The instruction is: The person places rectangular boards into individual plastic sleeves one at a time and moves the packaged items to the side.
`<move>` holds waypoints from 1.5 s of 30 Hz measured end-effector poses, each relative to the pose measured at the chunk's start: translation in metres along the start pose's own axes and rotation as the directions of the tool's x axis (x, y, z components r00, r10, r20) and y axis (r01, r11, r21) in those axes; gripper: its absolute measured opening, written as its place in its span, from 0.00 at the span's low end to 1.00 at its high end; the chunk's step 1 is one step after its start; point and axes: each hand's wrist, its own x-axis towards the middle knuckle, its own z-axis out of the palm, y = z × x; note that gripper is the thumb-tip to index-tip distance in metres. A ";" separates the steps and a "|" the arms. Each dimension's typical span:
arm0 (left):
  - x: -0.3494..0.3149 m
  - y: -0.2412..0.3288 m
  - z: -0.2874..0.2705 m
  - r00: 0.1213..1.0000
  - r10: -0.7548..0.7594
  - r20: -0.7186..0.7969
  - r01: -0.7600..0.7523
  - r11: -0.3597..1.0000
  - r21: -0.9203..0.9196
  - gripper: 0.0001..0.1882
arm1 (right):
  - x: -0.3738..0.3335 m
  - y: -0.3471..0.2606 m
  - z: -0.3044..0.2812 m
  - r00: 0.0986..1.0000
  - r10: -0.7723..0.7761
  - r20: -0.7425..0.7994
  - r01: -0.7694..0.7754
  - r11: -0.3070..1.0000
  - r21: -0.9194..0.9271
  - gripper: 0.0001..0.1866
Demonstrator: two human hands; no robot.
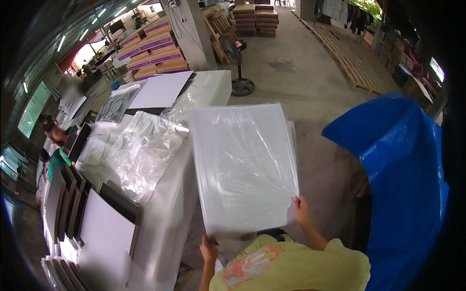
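A large white rectangular board in clear plastic wrap is held up in front of my body, beside the table. My left hand grips its near left corner. On the right edge, my right hand is closed on the wrap, and creases fan out from that spot across the plastic. On the table to the left lies a crumpled heap of clear plastic sheeting, apart from both hands.
The plastic-covered table runs along my left, bearing a white panel and leaning boards. A blue tarp covers something on my right. Ahead stand a pedestal fan, a pillar and stacked cartons. People work at far left.
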 end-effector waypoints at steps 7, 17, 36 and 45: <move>0.142 0.029 0.100 0.996 0.003 -0.090 0.006 0.995 0.101 0.17 | 0.119 0.034 0.044 0.983 -0.013 -0.185 -0.045 0.953 -0.301 0.16; 0.100 0.042 0.015 0.997 -0.063 0.033 0.055 0.980 0.192 0.18 | 0.164 0.132 0.090 0.957 0.175 -0.230 -0.261 0.865 -0.428 0.16; -0.013 0.095 -0.154 0.723 -0.171 -0.669 -0.402 0.683 -0.610 0.34 | -0.178 -0.277 0.208 0.181 -0.696 0.695 0.037 0.711 0.702 0.21; -0.118 -0.009 -0.222 0.850 -0.421 -0.318 -0.046 0.542 -0.839 0.13 | -0.307 -0.317 0.239 0.196 -0.633 0.749 0.165 0.774 0.611 0.11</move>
